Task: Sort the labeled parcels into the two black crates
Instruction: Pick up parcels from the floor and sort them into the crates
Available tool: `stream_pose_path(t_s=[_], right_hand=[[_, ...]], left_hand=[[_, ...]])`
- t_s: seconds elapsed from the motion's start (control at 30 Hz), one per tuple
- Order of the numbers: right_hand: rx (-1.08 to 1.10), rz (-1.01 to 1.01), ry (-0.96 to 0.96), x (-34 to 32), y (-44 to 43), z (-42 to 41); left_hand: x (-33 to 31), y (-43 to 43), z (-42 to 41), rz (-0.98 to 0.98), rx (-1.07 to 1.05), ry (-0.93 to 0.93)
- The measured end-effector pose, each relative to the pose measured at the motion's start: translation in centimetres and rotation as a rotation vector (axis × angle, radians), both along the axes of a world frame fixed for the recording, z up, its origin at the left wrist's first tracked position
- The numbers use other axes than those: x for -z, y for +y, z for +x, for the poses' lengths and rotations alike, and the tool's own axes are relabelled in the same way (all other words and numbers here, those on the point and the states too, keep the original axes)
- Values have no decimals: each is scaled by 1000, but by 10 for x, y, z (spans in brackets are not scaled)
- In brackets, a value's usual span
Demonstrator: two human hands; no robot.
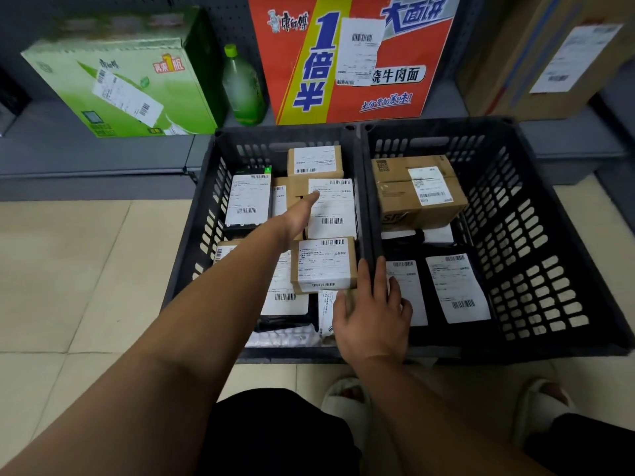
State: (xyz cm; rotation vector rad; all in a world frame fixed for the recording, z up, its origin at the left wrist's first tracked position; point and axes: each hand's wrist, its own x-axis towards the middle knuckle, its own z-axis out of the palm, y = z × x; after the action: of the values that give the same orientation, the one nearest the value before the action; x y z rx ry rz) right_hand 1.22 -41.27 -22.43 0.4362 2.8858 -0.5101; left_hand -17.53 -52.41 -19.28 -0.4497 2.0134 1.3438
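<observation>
**Parcel sort, two crates: left hand on a label, nothing lifted**

Stock, as we find it:
- Left crate [206, 187], standing on the tiled floor [68, 269]. It holds most of the parcels, lying flat with labels up and packed edge to edge. Among them are a flat parcel [335, 214] at mid-right, a small brown box [323, 266] just in front of it, and a dark packet [247, 201] towards the left wall.
- Right crate [536, 235], side by side against the first. It holds a taped cardboard box [417, 194] at the back and two dark bags [457, 286] in front, labels up.

Hands:
- Left hand [301, 214]: reaches deep into the left crate with fingers straight, their tips touching the flat parcel's label. It grips nothing.
- Right hand [372, 321]: spread flat over the shared rims of the crates, beside the small brown box. It holds nothing, and we cannot tell whether it presses down or only hovers.

Handling note, in our judgement:
- The step in hand is reading the label and picking out the flat parcel.
- We would read the label in full before lifting, since the print is too small for us to make out.
- The parcels lie tight together, so we would take this one by a free edge and raise it straight up, leaving its neighbours undisturbed.
- The right hand is well placed to receive it across the rims, or to steady the small brown box.
</observation>
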Motion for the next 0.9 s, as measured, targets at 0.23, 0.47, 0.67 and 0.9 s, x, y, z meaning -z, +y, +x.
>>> stream_pose_path(t_s=[0.23,0.47,0.67,0.9], right_hand=[[-4,14,-9,3,1,-1],[0,16,-7,-1,0,0],[6,16,25,0,-1,2],[18,10,47,0,-1,2]], left_hand=[[9,-14,1,103,-98,-22],[45,-66,46,-424,170,379],[86,-73,80,-906,917,122],[106,-76,90,-959,843,213]])
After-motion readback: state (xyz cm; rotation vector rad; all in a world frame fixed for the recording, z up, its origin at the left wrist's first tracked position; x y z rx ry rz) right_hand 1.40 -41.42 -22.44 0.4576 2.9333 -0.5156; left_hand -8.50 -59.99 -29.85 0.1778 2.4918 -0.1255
